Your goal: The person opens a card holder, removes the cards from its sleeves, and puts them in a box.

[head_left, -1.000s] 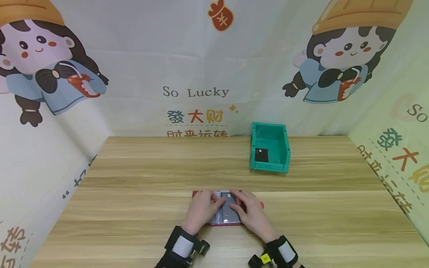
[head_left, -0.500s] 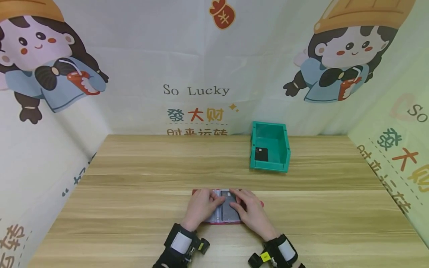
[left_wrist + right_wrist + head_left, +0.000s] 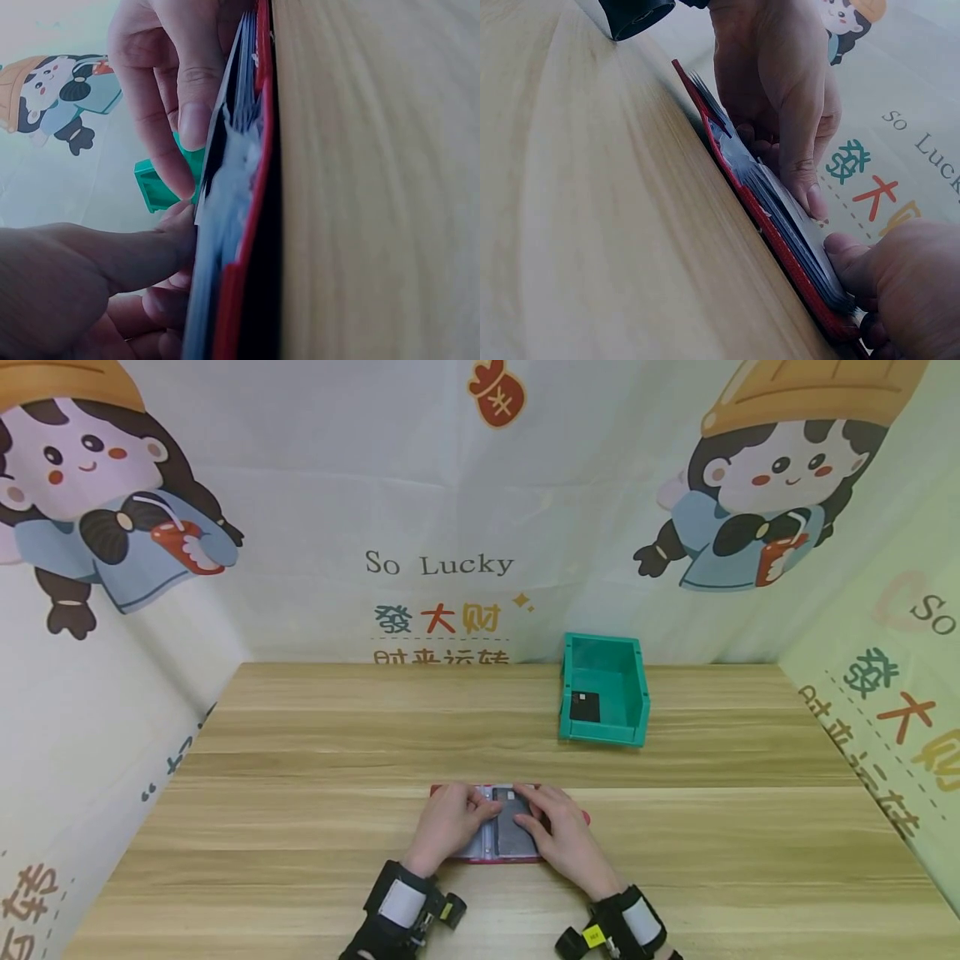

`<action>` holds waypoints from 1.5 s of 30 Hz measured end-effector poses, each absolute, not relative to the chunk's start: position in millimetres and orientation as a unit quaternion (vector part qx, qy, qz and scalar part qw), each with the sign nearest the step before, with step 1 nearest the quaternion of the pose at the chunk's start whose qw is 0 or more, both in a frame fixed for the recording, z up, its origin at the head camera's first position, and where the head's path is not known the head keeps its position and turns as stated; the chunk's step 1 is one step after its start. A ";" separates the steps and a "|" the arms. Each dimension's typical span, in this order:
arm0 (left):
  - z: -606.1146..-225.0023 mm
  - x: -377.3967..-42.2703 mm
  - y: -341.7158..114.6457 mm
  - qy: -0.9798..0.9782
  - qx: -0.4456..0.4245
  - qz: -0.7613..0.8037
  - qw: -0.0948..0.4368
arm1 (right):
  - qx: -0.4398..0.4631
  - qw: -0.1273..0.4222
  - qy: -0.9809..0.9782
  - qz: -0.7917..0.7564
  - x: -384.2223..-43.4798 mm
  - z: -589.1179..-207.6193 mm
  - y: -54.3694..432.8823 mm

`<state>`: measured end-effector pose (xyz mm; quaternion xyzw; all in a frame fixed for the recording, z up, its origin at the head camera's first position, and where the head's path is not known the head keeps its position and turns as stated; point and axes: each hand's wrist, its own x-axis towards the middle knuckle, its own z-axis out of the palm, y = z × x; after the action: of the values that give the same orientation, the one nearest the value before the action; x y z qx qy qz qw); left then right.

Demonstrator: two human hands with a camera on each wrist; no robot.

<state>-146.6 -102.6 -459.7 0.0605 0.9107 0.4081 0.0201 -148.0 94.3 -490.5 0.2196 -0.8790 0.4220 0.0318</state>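
An open card holder with a red cover and clear plastic sleeves lies on the table in front of me. On its right side is a dark grey card with a small light chip near the top. My left hand pinches near the card's upper left edge, thumb against it and the other fingers curled. From the other side my right hand grips the holder's right part, its thumb over the card and fingers at the edge. Stacked sleeves show edge-on in the right wrist view, just above the red cover.
Farther back on the wooden table, right of centre, stands a green plastic bin. A black card lies inside it, at the near left. A printed cloth hangs behind and along both sides.
My left hand and wrist have shifted very slightly left, and the card's left edge with them. The right hand stays where it was.
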 end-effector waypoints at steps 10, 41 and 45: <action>-456.3 -149.8 -112.4 0.904 0.067 0.420 0.044 | 0.214 0.031 -0.882 0.419 -147.9 -490.5 94.4; -470.6 -168.0 -162.6 0.815 0.133 0.548 0.131 | 0.229 0.047 -0.877 0.419 -146.0 -491.5 94.5; -469.1 -167.8 -163.6 0.799 0.142 0.567 0.143 | 0.222 0.053 -0.877 0.423 -146.1 -493.0 93.9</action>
<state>-167.8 -163.6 -469.1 0.1417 0.7987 0.5671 0.1430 -146.1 93.9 -493.0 0.2220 -0.8770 0.4227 0.0534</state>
